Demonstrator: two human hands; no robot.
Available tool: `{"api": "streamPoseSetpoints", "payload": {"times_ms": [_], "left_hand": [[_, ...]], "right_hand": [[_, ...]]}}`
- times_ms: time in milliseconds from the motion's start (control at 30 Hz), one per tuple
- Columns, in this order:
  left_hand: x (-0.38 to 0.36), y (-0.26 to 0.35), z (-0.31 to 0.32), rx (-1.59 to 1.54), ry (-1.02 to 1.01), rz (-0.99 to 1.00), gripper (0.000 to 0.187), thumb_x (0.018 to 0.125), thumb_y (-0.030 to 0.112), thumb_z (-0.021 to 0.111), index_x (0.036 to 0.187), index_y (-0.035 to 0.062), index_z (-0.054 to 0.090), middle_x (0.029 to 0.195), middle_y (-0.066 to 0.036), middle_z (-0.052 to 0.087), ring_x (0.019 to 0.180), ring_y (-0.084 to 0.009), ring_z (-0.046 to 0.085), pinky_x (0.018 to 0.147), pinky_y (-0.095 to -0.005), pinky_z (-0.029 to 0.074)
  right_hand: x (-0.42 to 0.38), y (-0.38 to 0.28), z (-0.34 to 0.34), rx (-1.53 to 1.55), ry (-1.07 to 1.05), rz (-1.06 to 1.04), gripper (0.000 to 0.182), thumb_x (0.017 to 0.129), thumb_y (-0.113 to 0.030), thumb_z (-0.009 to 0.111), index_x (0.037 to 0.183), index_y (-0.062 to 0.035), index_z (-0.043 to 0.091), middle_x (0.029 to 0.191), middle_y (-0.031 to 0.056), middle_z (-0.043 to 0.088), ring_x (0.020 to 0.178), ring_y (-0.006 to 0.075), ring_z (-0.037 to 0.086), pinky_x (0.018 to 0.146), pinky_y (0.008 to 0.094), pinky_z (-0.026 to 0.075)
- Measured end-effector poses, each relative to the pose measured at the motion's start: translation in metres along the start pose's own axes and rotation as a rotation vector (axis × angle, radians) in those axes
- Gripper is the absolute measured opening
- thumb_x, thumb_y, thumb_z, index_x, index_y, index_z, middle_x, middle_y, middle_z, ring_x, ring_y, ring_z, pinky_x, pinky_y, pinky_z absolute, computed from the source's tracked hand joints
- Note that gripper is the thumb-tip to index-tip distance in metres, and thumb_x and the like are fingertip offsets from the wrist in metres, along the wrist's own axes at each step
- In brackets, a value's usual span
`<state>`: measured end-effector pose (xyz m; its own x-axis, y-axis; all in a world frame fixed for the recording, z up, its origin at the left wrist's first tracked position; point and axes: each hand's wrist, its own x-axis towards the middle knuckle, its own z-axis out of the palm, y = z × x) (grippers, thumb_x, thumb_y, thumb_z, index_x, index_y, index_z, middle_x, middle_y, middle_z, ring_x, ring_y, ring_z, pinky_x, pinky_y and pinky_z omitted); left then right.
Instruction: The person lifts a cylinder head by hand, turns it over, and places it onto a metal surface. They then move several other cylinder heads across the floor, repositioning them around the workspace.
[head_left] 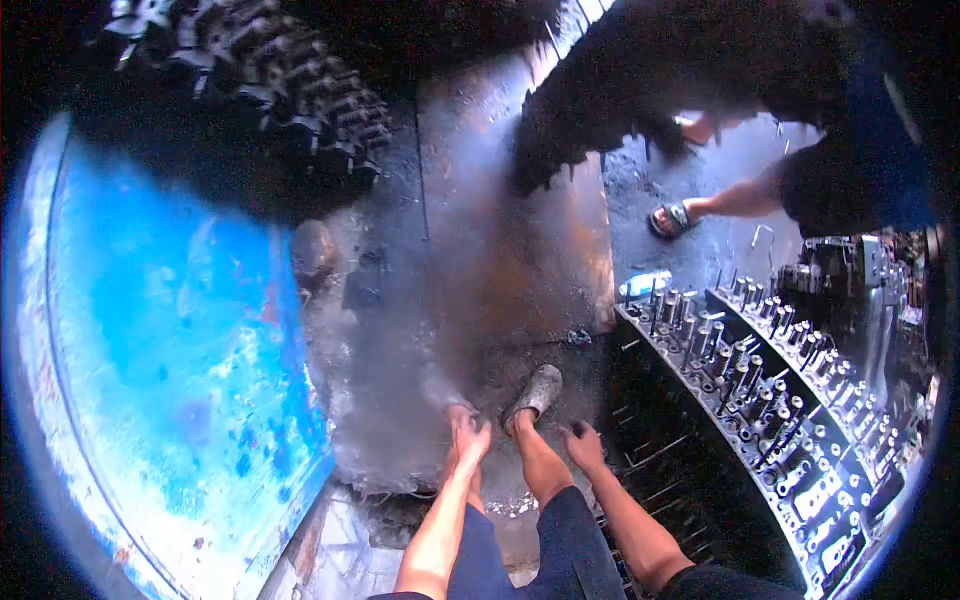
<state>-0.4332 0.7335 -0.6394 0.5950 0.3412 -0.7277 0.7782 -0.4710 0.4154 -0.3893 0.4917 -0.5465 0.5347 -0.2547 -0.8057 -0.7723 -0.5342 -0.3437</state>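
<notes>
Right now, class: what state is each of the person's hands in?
Left hand: open, fingers stretched downward, holding nothing.
Right hand: loosely curled, empty, beside the engine block.

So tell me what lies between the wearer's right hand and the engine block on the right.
In the head view, the right hand hangs just left of the engine block. Between them shows only dark, shadowed space beside the block's side wall; no object is visible there.

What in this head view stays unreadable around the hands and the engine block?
- Left hand: motion-blurred, and its grip cannot be told.
- Right hand: seen from the back, with the palm hidden.
- Engine block: cut off by the right edge.
- Another person: upper body lost in dark shadow at the top.
</notes>
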Motion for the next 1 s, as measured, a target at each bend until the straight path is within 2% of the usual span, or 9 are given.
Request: {"api": "streamPoseSetpoints", "payload": {"times_ms": [100, 233, 367, 400, 633, 733, 867, 933, 1000], "left_hand": [[-0.032, -0.02, -0.051, -0.108, 0.123, 0.083, 0.037, 0.077, 0.028, 0.069, 0.105, 0.0056, 0.062, 0.11, -0.023, 0.058, 0.11, -0.0399, 0.05, 0.096, -0.0468, 0.04], [-0.098, -0.021, -0.154, -0.059, 0.168, -0.008, 0.036, 0.075, 0.023, 0.069, 0.107, 0.0085, 0.061, 0.111, -0.022, 0.055, 0.108, -0.0381, 0.051, 0.094, -0.0448, 0.043], [-0.17, -0.046, -0.218, 0.041, 0.209, -0.132, 0.036, 0.076, 0.024, 0.067, 0.108, 0.0076, 0.061, 0.111, -0.022, 0.056, 0.108, -0.0392, 0.052, 0.094, -0.0452, 0.043], [-0.194, -0.051, -0.232, 0.064, 0.209, -0.169, 0.036, 0.076, 0.024, 0.067, 0.108, 0.0074, 0.061, 0.111, -0.022, 0.056, 0.109, -0.0392, 0.052, 0.094, -0.0451, 0.043], [-0.332, -0.073, -0.255, -0.004, 0.144, -0.331, 0.031, 0.075, 0.024, 0.067, 0.098, 0.0037, 0.069, 0.098, -0.02, 0.068, 0.096, -0.0342, 0.064, 0.088, -0.0408, 0.048], [-0.368, -0.098, -0.242, -0.121, 0.092, -0.411, 0.032, 0.075, 0.026, 0.068, 0.099, 0.0051, 0.069, 0.099, -0.018, 0.069, 0.098, -0.0321, 0.065, 0.088, -0.0397, 0.048], [-0.396, -0.087, -0.235, -0.13, 0.068, -0.476, 0.033, 0.075, 0.027, 0.069, 0.101, 0.0052, 0.069, 0.103, -0.019, 0.068, 0.101, -0.0323, 0.063, 0.09, -0.0389, 0.047], [-0.401, -0.064, -0.237, -0.148, 0.118, -0.447, 0.034, 0.076, 0.027, 0.069, 0.102, 0.005, 0.068, 0.105, -0.019, 0.067, 0.103, -0.0324, 0.063, 0.091, -0.0386, 0.047], [-0.406, -0.034, -0.249, -0.168, 0.182, -0.385, 0.035, 0.076, 0.027, 0.068, 0.103, 0.0045, 0.068, 0.106, -0.02, 0.067, 0.104, -0.0324, 0.062, 0.092, -0.0384, 0.046]], "right_hand": [[-0.036, 0.01, -0.04, -0.056, 0.048, 0.059, 0.045, 0.081, -0.031, 0.068, 0.109, 0.0033, 0.062, 0.107, 0.0201, 0.066, 0.103, 0.0291, 0.062, 0.089, 0.0352, 0.046], [-0.069, 0.058, -0.086, -0.082, 0.06, 0.116, 0.038, 0.079, -0.028, 0.067, 0.101, 0.0028, 0.065, 0.098, 0.0186, 0.068, 0.096, 0.0283, 0.064, 0.084, 0.0351, 0.048], [-0.14, 0.017, -0.136, -0.087, 0.063, 0.145, 0.036, 0.077, -0.029, 0.066, 0.098, 0.001, 0.069, 0.092, 0.0149, 0.07, 0.091, 0.0237, 0.065, 0.084, 0.0345, 0.048], [-0.121, 0.07, -0.135, -0.174, 0.126, 0.082, 0.036, 0.077, -0.028, 0.066, 0.098, 0.0008, 0.069, 0.091, 0.0143, 0.07, 0.089, 0.0235, 0.065, 0.082, 0.0341, 0.048], [-0.194, 0.012, -0.192, -0.005, 0.004, 0.066, 0.025, 0.085, -0.023, 0.062, 0.094, -0.0009, 0.068, 0.08, 0.0071, 0.067, 0.068, 0.0157, 0.063, 0.062, 0.029, 0.05], [-0.195, 0.036, -0.197, 0.285, -0.076, 0.102, 0.027, 0.084, -0.025, 0.063, 0.094, -0.0001, 0.068, 0.081, 0.0071, 0.068, 0.069, 0.0153, 0.063, 0.063, 0.0294, 0.05], [-0.258, -0.036, -0.231, 0.172, -0.022, 0.02, 0.024, 0.087, -0.023, 0.061, 0.093, -0.0002, 0.066, 0.077, 0.0068, 0.066, 0.069, 0.0159, 0.062, 0.061, 0.0294, 0.05], [-0.162, 0.074, -0.208, 0.24, -0.025, -0.071, 0.023, 0.087, -0.022, 0.061, 0.091, -0.0003, 0.066, 0.078, 0.007, 0.066, 0.068, 0.0159, 0.062, 0.061, 0.0288, 0.049], [-0.161, 0.061, -0.22, 0.212, -0.004, -0.036, 0.022, 0.086, -0.021, 0.061, 0.092, -0.0001, 0.065, 0.08, 0.0064, 0.066, 0.067, 0.0155, 0.062, 0.058, 0.0284, 0.049]]}}
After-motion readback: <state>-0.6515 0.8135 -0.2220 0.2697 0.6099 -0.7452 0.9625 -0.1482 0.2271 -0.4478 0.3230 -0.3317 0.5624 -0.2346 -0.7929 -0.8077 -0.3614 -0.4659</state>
